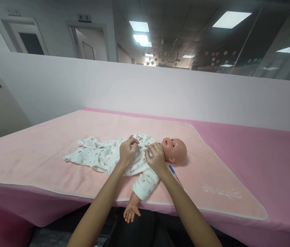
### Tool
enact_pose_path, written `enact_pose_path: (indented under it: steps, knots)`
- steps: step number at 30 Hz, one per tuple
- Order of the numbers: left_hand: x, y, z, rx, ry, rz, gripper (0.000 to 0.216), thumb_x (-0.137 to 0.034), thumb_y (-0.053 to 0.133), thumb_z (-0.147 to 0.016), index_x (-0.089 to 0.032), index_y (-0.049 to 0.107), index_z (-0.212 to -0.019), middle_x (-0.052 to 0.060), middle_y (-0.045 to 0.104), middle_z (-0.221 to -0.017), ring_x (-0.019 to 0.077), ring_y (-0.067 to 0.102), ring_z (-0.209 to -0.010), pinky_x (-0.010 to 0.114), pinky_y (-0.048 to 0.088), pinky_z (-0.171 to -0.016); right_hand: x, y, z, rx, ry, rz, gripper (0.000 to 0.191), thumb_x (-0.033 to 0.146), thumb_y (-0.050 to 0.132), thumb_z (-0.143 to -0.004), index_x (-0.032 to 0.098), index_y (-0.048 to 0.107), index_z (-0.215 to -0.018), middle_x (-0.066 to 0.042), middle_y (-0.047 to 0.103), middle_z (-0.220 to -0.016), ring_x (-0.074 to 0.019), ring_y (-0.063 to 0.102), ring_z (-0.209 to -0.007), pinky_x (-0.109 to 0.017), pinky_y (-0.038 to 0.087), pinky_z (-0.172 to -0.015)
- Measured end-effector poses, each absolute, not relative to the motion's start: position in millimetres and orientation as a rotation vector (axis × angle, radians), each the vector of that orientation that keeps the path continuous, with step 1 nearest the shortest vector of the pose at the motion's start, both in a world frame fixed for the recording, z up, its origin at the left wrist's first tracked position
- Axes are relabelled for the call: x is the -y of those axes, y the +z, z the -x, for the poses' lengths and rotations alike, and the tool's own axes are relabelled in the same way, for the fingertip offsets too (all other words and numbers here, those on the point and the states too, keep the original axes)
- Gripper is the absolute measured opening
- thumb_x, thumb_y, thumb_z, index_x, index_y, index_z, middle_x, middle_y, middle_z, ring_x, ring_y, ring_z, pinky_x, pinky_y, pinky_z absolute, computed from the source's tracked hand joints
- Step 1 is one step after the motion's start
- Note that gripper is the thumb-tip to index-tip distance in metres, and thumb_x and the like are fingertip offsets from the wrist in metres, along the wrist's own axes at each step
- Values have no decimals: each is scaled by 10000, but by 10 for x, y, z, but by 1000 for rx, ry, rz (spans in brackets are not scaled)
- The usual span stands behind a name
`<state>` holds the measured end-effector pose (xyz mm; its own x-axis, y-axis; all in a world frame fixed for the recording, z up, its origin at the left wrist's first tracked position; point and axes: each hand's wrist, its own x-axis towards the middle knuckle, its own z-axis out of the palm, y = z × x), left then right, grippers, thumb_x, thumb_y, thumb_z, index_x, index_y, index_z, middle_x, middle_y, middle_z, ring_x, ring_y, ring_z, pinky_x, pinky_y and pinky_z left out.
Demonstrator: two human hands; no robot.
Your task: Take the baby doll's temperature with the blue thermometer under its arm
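A baby doll lies on its back with its head to the right, wearing white printed baby clothes. My left hand is at the doll's middle, thumb and fingers pinched together on the cloth of the front. Close by, my right hand rests on the upper chest below the chin, its fingers bent and closed on the clothing. Exactly which bit of cloth each hand grips is too small to see. The doll's near arm reaches over the table edge, palm up.
Beneath the doll is a pale pink mat with a white edge, over a darker pink cover. A slim stick with a blue end lies by the doll's shoulder, partly behind my right forearm. A white partition stands behind.
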<state>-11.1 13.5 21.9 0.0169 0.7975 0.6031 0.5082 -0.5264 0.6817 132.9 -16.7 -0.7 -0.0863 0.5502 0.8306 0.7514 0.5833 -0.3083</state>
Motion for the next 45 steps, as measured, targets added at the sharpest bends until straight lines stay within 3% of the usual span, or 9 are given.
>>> enact_pose_path:
  steps: [5, 12, 32, 45]
  knots:
    - [-83, 149, 178, -1321, 1286, -2416, 145, -197, 411, -699, -203, 553, -676, 20, 579, -679, 190, 504, -712, 315, 372, -713, 159, -29, -1325, 1803, -341, 1100, 153, 198, 477, -804, 209, 628, -825, -44, 532, -757, -185, 469, -787, -338, 375, -763]
    - [1, 70, 117, -1367, 1272, -2599, 68, -173, 411, -721, -194, 475, -710, 26, 524, -702, 178, 462, -694, 309, 346, -695, 165, -29, -1321, 1796, -327, 1090, 159, 174, 455, -816, 204, 610, -829, -46, 559, -802, -189, 474, -819, -342, 370, -796]
    - [23, -1, 110, -1305, 1403, -2515, 141, -196, 367, -830, -196, 508, -823, 18, 592, -742, 169, 512, -698, 309, 392, -705, 184, -27, -1308, 1859, -279, 1035, 94, 216, 522, -792, 203, 600, -842, -46, 593, -883, -189, 496, -884, -358, 363, -853]
    - [56, 58, 136, -1206, 1350, -2491, 109, -178, 420, -747, -193, 489, -830, 15, 583, -800, 173, 517, -759, 313, 388, -728, 168, -68, -1319, 1848, -303, 1043, 103, 265, 529, -816, 195, 605, -806, -45, 599, -852, -183, 499, -855, -349, 375, -819]
